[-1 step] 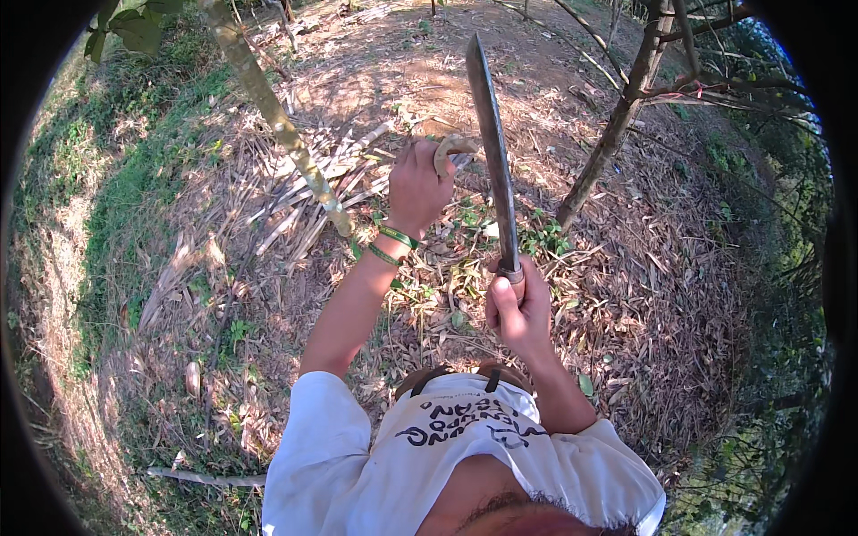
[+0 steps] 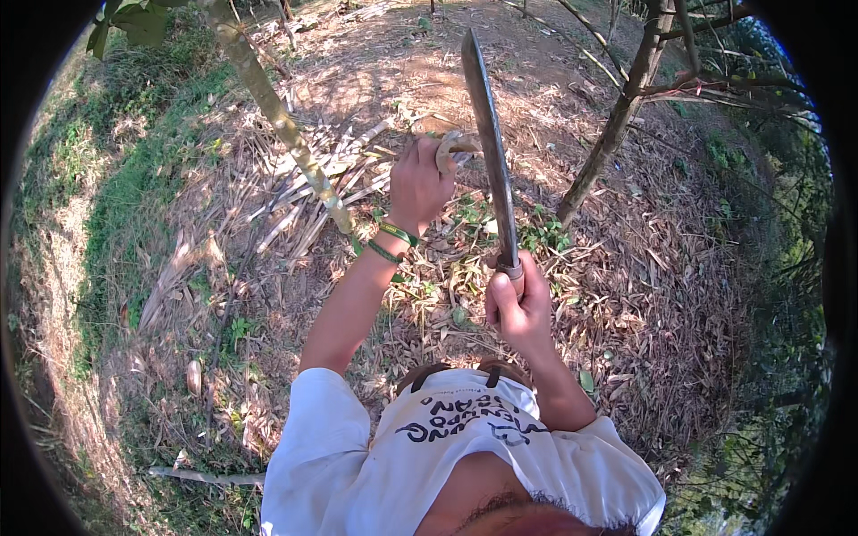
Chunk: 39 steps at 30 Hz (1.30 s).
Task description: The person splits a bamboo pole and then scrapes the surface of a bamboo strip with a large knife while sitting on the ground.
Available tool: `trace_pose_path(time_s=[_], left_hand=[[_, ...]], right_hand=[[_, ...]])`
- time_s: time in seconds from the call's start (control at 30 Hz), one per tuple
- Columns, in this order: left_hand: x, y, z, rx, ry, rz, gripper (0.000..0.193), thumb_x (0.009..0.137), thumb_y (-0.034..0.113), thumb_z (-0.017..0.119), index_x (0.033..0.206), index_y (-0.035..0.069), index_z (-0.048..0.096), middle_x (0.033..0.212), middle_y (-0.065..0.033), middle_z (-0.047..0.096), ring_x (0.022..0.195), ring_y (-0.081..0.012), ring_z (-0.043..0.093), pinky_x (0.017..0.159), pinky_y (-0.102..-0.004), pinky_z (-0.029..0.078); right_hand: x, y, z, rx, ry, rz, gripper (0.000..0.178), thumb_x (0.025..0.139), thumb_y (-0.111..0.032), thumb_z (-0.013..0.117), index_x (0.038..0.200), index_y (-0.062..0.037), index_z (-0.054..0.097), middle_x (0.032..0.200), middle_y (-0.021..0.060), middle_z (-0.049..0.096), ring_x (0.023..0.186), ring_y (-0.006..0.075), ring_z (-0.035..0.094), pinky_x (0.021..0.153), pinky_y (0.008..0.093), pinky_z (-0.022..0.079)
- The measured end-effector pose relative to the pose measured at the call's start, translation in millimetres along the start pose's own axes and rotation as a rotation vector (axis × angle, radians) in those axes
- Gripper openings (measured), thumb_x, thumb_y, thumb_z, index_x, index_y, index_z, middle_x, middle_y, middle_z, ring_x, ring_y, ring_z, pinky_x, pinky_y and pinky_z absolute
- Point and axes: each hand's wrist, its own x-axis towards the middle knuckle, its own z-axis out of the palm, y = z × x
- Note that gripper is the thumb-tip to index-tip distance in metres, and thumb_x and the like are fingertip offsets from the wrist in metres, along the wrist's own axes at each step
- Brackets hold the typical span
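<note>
My right hand is wrapped round the handle of a machete, thumb along the grip. Its long dark blade points up and away, leaning slightly left at the tip. Ahead and to the left, my left hand is closed on a pale tan curved piece, which looks like dry bamboo or bark with a hollow middle. The fingertips are hidden behind the hand. The piece ends close to the left of the blade in view; I cannot tell whether they touch. Green bands circle my left wrist.
A slim mottled trunk rises at the left, beside a pile of cut pale stalks. At the right leans another trunk with bare branches. Dry leaves cover the ground. A pale stick lies at lower left.
The machete's tip has shifted slightly left. The curved piece in my left hand has turned a little, showing more of its hollow. Both hands keep their holds.
</note>
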Motion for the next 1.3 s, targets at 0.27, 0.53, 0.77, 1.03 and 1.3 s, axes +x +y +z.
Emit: trace_pose_path(time_s=[0.27,0.53,0.77,1.03,1.3], left_hand=[[-1,-10,-44,-0.106,-0.186,0.053,0.02,0.091,0.014,0.064,0.105,0.007,0.051,0.092,-0.0171,0.063,0.088,-0.0372,0.065,0.076,-0.0467,0.056],[-6,-19,-63,-0.201,-0.161,0.107,0.023,0.09,0.016,0.07,0.107,0.009,0.057,0.087,-0.0183,0.066,0.077,-0.0411,0.066,0.063,-0.0478,0.052],[-10,-31,-68,-0.209,-0.18,0.074,0.028,0.085,0.01,0.075,0.107,0.008,0.057,0.09,-0.0157,0.067,0.08,-0.0384,0.066,0.067,-0.0454,0.053],[-1,-26,-62,-0.21,-0.2,0.099,0.031,0.084,0.011,0.074,0.109,0.008,0.058,0.092,-0.0167,0.067,0.079,-0.0389,0.066,0.065,-0.047,0.053],[7,-20,-54,-0.24,-0.191,0.087,0.028,0.084,0.01,0.073,0.108,0.008,0.061,0.095,-0.0159,0.067,0.082,-0.038,0.068,0.067,-0.0456,0.055]], right_hand=[[-5,-6,40,-0.137,0.067,0.031,0.02,0.102,-0.021,0.061,0.102,-0.0022,0.056,0.055,-0.0064,0.048,0.047,0.0026,0.043,0.043,0.0222,0.034],[-20,-12,63,-0.061,0.08,0.053,0.025,0.104,-0.025,0.057,0.106,0.0,0.056,0.054,-0.004,0.049,0.041,0.0049,0.044,0.039,0.0237,0.035],[-16,-5,69,0.001,0.081,0.12,0.024,0.104,-0.026,0.056,0.103,-0.0018,0.055,0.054,-0.0036,0.048,0.041,0.0053,0.045,0.038,0.0234,0.033],[-7,-8,61,0.018,0.014,0.116,0.023,0.104,-0.025,0.057,0.097,-0.0043,0.053,0.055,-0.0053,0.047,0.041,0.0036,0.042,0.039,0.022,0.032],[2,-12,47,0.006,0.008,0.104,0.02,0.103,-0.021,0.058,0.096,-0.0038,0.053,0.056,-0.0056,0.047,0.044,0.0028,0.043,0.039,0.0215,0.033]])
